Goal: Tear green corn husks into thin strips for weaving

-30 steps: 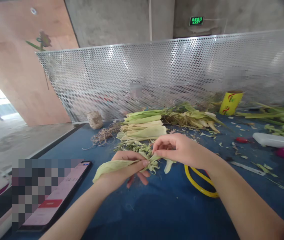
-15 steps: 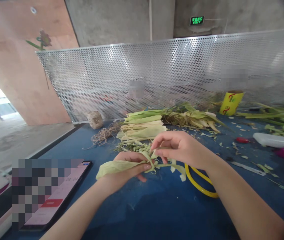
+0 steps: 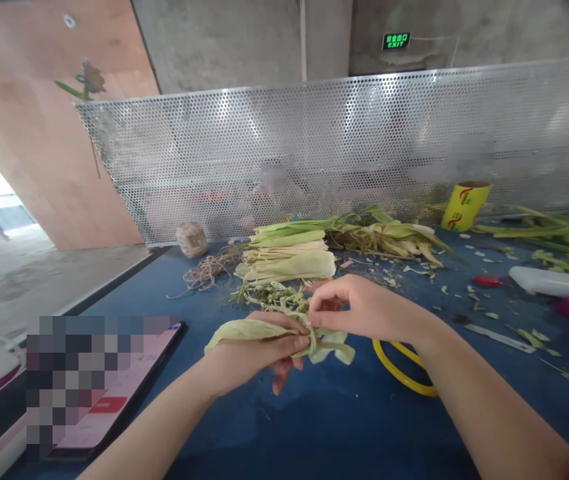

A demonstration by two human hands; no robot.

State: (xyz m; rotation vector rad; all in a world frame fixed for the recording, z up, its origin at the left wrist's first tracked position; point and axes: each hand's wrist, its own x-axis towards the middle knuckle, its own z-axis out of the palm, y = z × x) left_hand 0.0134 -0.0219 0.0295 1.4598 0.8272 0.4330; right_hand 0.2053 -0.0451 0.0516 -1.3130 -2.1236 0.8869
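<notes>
- Two bare hands of yours met just below the middle of the frame, above the blue tabletop [image 3: 264, 440], with one pale green husk [image 3: 244, 330] between them.
- Your left hand [image 3: 264, 350] had its thumb pressed toward its forefinger, pinching the husk near its gathered middle; the broad part lay back over the hand, toward the left of the frame.
- Your right hand [image 3: 349, 307] was curled, its fingertips at the upper edge of that gathered part; whether they pinched it, you could not tell from this view.
- Loose ends [image 3: 334, 348] of the husk spread below your right hand, to the right of your left thumb.
- Curly green scraps [image 3: 274, 297] lay just beyond your hands, and a stack of husks [image 3: 289, 257] behind those, at the frame's centre.
- Near your right forearm sat a yellow loop [image 3: 399, 377], lower right of centre; a phone [image 3: 91, 433] lay at the lower left.
</notes>
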